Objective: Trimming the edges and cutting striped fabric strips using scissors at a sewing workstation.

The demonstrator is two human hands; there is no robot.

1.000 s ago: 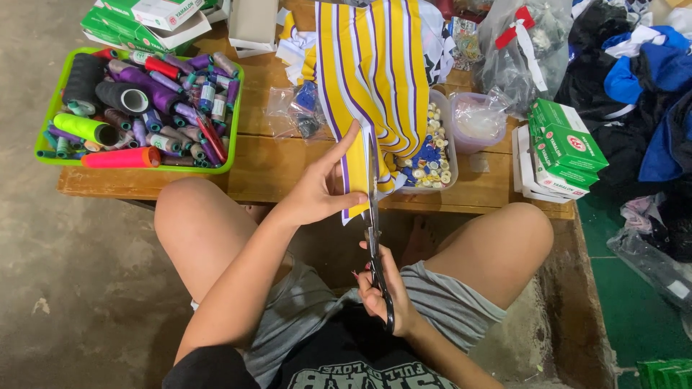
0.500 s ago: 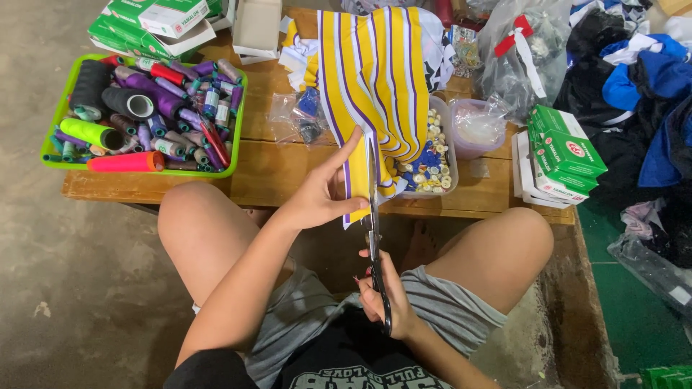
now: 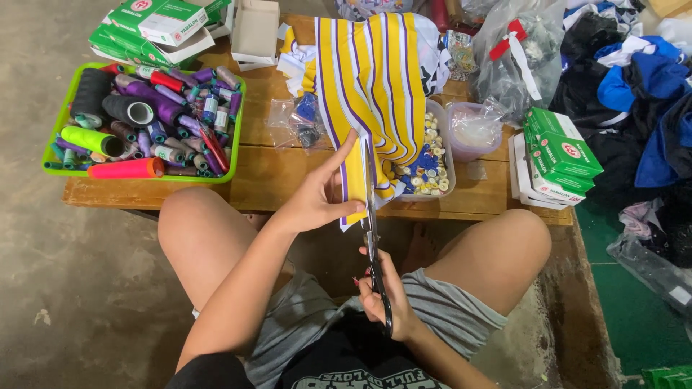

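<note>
Little has moved since the earlier frame: the scissors sit a touch further up the striped cloth. The left hand pinches the cloth's lower edge over the table rim. The right hand is closed through the scissor handles, blades upright in the cloth. A thread tray lies left.

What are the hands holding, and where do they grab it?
The left hand pinches the striped cloth at its lower edge. The right hand holds scissors by the handles.
</note>
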